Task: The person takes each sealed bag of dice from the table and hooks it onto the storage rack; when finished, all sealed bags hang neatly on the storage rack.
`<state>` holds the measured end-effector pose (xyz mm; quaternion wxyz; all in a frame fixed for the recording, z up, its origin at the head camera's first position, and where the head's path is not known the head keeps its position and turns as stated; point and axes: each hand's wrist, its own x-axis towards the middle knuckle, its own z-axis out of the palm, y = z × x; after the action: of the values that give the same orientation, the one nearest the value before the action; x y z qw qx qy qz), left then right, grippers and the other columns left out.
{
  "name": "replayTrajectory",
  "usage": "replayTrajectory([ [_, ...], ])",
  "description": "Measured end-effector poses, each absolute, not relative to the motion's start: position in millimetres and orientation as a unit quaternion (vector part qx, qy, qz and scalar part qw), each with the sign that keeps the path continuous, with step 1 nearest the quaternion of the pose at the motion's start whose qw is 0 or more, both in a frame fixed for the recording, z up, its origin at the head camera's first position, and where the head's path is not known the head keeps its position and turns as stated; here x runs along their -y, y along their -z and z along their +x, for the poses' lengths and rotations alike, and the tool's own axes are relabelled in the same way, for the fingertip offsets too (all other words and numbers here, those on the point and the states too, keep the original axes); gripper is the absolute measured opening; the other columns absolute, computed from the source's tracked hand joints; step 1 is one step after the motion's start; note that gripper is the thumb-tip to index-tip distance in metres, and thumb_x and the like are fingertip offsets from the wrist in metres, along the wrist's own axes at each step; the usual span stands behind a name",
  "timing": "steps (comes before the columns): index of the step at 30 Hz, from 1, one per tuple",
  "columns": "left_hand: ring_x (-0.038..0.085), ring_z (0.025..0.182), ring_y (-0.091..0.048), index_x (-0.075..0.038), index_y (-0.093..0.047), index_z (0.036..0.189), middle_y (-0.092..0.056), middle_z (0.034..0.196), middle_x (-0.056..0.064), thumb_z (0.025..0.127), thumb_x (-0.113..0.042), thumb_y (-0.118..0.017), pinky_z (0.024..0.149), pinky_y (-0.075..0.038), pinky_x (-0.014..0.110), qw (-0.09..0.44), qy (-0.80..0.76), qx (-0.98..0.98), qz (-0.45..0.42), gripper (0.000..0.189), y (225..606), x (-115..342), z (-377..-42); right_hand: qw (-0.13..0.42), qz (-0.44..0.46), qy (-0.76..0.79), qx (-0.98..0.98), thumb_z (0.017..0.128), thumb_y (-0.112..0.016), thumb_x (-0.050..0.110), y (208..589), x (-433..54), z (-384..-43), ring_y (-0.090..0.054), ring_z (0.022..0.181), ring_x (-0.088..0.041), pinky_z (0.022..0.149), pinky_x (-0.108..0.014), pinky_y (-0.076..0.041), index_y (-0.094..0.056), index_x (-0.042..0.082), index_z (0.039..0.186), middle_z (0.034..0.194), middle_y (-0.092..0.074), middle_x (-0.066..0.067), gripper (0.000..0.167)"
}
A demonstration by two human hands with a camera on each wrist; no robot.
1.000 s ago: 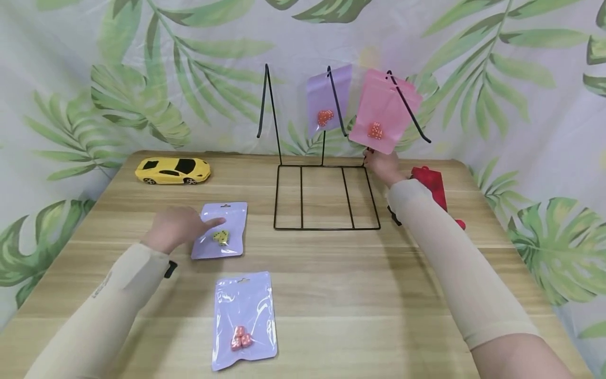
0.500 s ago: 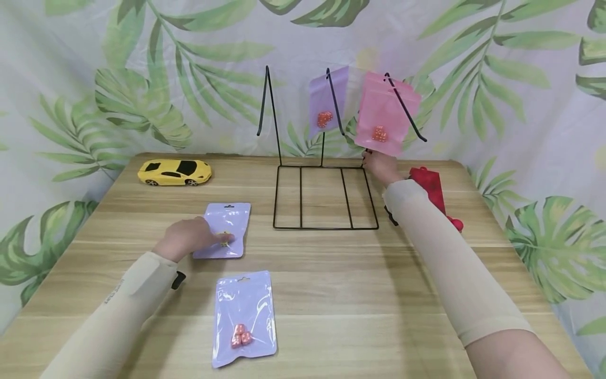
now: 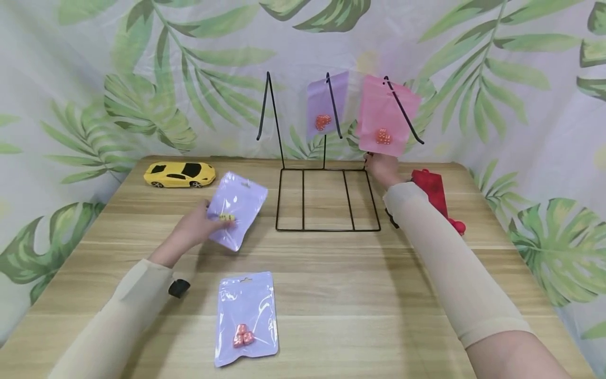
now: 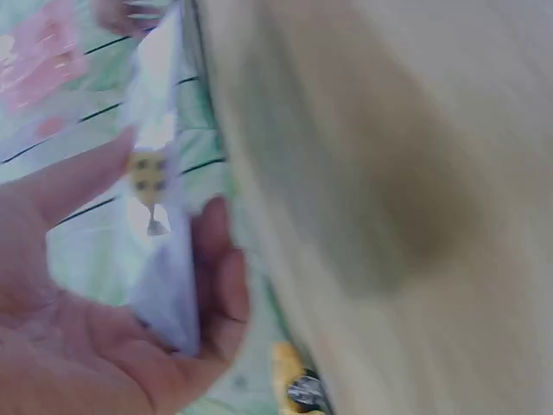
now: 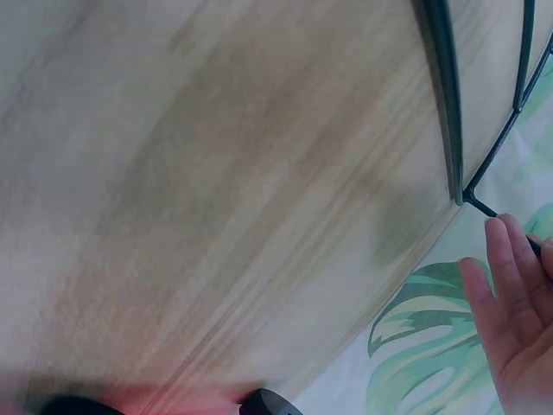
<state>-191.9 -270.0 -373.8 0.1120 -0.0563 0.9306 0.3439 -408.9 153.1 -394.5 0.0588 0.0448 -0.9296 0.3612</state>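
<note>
My left hand [image 3: 198, 225] pinches a lilac zip pouch [image 3: 246, 200] with yellow dice inside, tilted and raised over the table's left half. In the left wrist view the thumb lies across one face near a yellow die [image 4: 149, 173], with the fingers curled behind. At the back, my right hand [image 3: 380, 169] grips the right upright of a black wire rack [image 3: 327, 230], low down near its base; the right wrist view shows the fingers by that wire [image 5: 484, 207]. A pink pouch [image 3: 376, 105] with red dice hangs from the right hook, a lilac pouch [image 3: 319, 100] from the middle one.
Another lilac pouch [image 3: 258, 302], with red dice, lies flat near the front. A yellow toy car [image 3: 180, 175] stands at the back left. Beside the right forearm lies a red object [image 3: 433, 192]. The rack's left hook [image 3: 262, 113] holds nothing. A leaf-patterned cloth hangs behind.
My left hand has taken hold of the lilac pouch with yellow dice and lifted it from the table, tilting it. The right hand stays at the rack.
</note>
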Motion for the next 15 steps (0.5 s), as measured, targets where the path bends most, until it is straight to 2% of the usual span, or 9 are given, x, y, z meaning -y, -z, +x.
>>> replayTrajectory([
  [2, 0.053, 0.13, -0.044, 0.008, -0.024, 0.148, -0.042, 0.143, 0.037, 0.086, -0.052, -0.072, 0.103, -0.04, 0.064, 0.064, -0.39, -0.917, -0.06, 0.1, 361, 260, -184, 0.065, 0.044, -0.348, 0.934, 0.102, -0.049, 0.018, 395, -154, -410, -0.054, 0.088, -0.03, 0.086, -0.045, -0.045, -0.057, 0.004, 0.103, 0.099, -0.057, -0.013, 0.016],
  [5, 0.047, 0.13, -0.047, 0.003, -0.028, 0.148, -0.046, 0.142, 0.03, 0.087, -0.045, -0.075, 0.104, -0.043, 0.06, -0.017, -0.468, -0.882, -0.048, 0.091, 341, 238, -167, 0.06, 0.049, -0.324, 0.943, 0.103, -0.047, 0.019, 395, -153, -411, -0.054, 0.089, -0.03, 0.088, -0.048, -0.046, -0.056, 0.004, 0.104, 0.101, -0.057, -0.013, 0.017],
  [10, 0.03, 0.114, -0.061, 0.002, -0.035, 0.138, -0.056, 0.129, 0.019, 0.088, -0.022, -0.077, 0.093, -0.056, 0.036, -0.118, -0.554, -0.824, 0.014, 0.07, 318, 199, -147, 0.064, 0.046, -0.305, 0.949, 0.104, -0.045, 0.019, 394, -153, -410, -0.056, 0.087, -0.03, 0.092, -0.05, -0.044, -0.059, 0.004, 0.106, 0.103, -0.059, -0.013, 0.021],
  [13, 0.022, 0.105, -0.064, 0.002, -0.037, 0.133, -0.059, 0.123, 0.016, 0.087, -0.013, -0.077, 0.083, -0.057, 0.022, -0.156, -0.567, -0.808, 0.035, 0.062, 312, 186, -143, 0.07, 0.044, -0.336, 0.938, 0.103, -0.046, 0.017, 393, -151, -407, -0.056, 0.087, -0.03, 0.088, -0.048, -0.046, -0.057, 0.004, 0.107, 0.102, -0.058, -0.014, 0.018],
  [15, 0.021, 0.103, -0.064, 0.003, -0.038, 0.132, -0.06, 0.123, 0.016, 0.087, -0.012, -0.077, 0.081, -0.056, 0.018, -0.171, -0.565, -0.806, 0.038, 0.062, 311, 182, -143, 0.068, 0.044, -0.344, 0.935, 0.103, -0.046, 0.017, 393, -150, -405, -0.054, 0.088, -0.03, 0.087, -0.046, -0.045, -0.056, 0.004, 0.106, 0.102, -0.057, -0.013, 0.016],
])
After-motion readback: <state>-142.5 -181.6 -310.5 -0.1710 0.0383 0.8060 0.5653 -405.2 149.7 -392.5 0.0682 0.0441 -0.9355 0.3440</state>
